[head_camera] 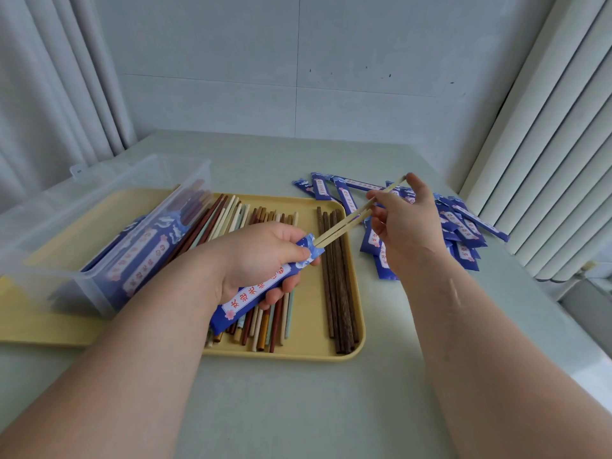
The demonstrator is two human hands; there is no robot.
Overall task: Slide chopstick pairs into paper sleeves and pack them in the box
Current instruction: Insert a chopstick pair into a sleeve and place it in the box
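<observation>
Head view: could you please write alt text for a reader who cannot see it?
A left hand grips a blue paper sleeve while the right hand feeds a pale chopstick pair into it, above a yellow tray of loose chopsticks. A clear box sits left, spare sleeves right.

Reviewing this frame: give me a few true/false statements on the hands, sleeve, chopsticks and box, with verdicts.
1. The left hand grips a blue sleeve. True.
2. The right hand holds a dark brown pair. False: the pair is pale.
3. The pair sits fully inside the sleeve. False: only its tips are at the sleeve's mouth.
4. Loose chopsticks lie on the tray. True.
5. The spare sleeves lie left of the tray. False: right of it, on the table.
6. The box holds packed sleeves. True.
</observation>
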